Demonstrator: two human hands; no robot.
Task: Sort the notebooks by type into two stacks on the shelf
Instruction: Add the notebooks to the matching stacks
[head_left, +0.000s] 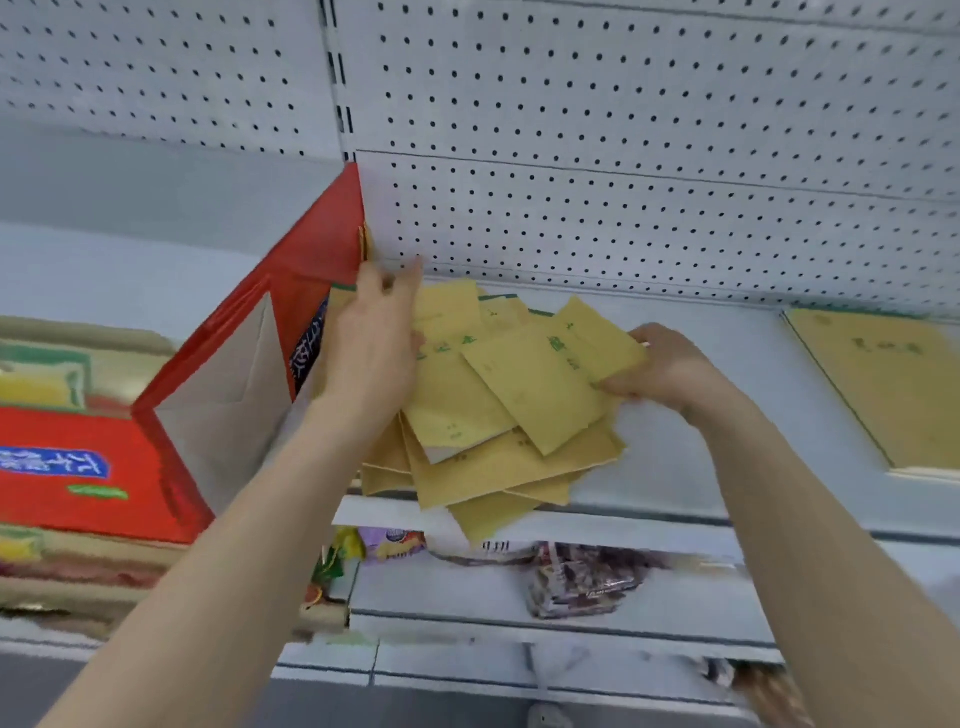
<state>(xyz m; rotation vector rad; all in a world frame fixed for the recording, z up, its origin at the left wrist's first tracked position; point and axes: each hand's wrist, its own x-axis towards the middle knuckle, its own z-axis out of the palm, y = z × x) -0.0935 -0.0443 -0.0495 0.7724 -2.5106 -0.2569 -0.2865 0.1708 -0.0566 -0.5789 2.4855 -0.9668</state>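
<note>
A messy pile of several yellow-brown notebooks (467, 415) with green print lies on the white shelf (701, 431), some hanging over its front edge. My left hand (374, 343) rests flat on the pile's left side, fingers stretched toward the back panel. My right hand (665, 369) pinches the right edge of the topmost small notebook (540, 384). Farther right, a larger yellow notebook (878, 384) with a green spine lies flat by itself on the shelf.
A red paper bag (291, 332) stands just left of the pile, beside red boxes (78, 467). A white pegboard (623, 156) backs the shelf. Snack packets (576, 577) lie on the lower shelf.
</note>
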